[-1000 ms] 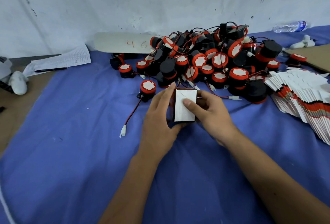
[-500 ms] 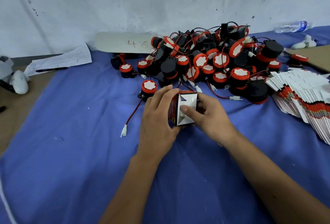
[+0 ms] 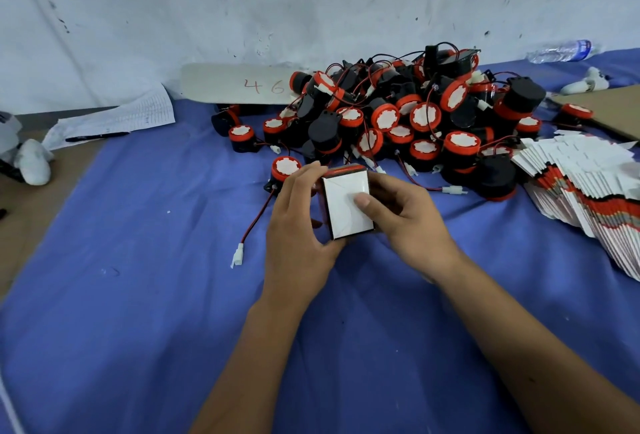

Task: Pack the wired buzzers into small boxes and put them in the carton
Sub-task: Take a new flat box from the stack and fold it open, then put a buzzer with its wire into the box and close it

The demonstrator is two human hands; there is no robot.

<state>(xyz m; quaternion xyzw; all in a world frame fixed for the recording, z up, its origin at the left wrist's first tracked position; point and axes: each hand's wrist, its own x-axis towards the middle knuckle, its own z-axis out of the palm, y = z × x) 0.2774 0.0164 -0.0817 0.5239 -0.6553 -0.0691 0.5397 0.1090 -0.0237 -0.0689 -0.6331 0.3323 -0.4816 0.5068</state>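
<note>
small box (image 3: 348, 207) before buzzer pile (image 3: 408, 122), flat boxes (image 3: 585, 188) right

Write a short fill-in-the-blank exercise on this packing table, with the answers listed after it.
1. Both hands, the left hand and the right hand, hold one small ____ between them.
2. The right thumb presses on the box's ____ end face.
3. The pile of buzzers lies on a ____ cloth.
4. The red number on the cardboard strip behind the pile reads ____.

Missing words: box; white; blue; 46
</note>
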